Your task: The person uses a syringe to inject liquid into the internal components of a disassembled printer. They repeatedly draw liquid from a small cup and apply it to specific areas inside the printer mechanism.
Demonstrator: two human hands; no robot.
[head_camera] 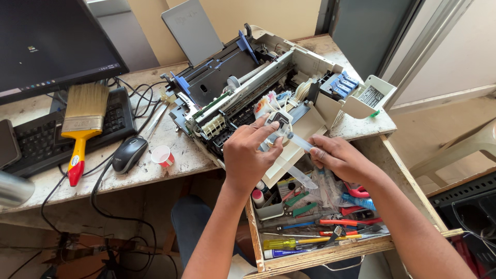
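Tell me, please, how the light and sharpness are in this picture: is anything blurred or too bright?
Head view: daylight is bright and even; the opened printer and both hands, left hand and right hand, look sharp; the wall at top right is washed out; the dark monitor shows faint glare; edges bend slightly.

opened grey plastic printer [258,77] on worn white desk [170,160]; black computer mouse [129,153] left of it; open wooden tool drawer [413,191] before it

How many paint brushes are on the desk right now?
1: a paintbrush with a yellow and red handle lies across the keyboard, left of the mouse. Others may be hidden.
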